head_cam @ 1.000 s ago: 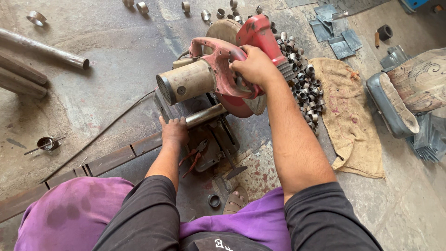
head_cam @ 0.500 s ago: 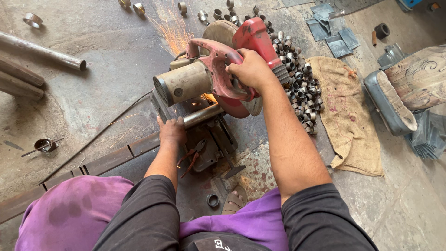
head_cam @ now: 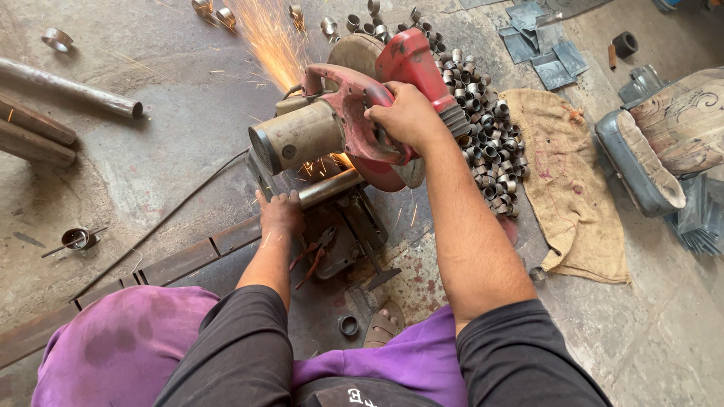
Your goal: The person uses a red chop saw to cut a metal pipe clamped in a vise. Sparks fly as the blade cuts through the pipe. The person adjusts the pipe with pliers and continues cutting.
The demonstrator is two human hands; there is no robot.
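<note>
A red chop saw (head_cam: 354, 105) with a grey motor housing sits on the concrete floor in front of me. My right hand (head_cam: 407, 117) is closed around its red handle, with the saw head lowered. Sparks (head_cam: 264, 38) spray away toward the top of the view. A steel pipe (head_cam: 328, 188) lies across the saw's base under the blade. My left hand (head_cam: 280, 213) grips the near end of that pipe. A pile of several short cut metal rings (head_cam: 483, 120) lies just right of the saw.
Long pipes (head_cam: 68, 87) lie at the left. Loose rings (head_cam: 56, 38) are scattered at the top. A burlap cloth (head_cam: 569, 181) lies beside the ring pile, with a worn seat cushion (head_cam: 641, 162) and metal plates (head_cam: 543, 49) further right. Red-handled pliers (head_cam: 313, 252) lie by the base. A cable (head_cam: 173, 215) crosses the floor.
The saw head has come down onto the pipe under my right hand. Sparks, absent a second ago, now spray strongly away from me. My left hand stays on the pipe.
</note>
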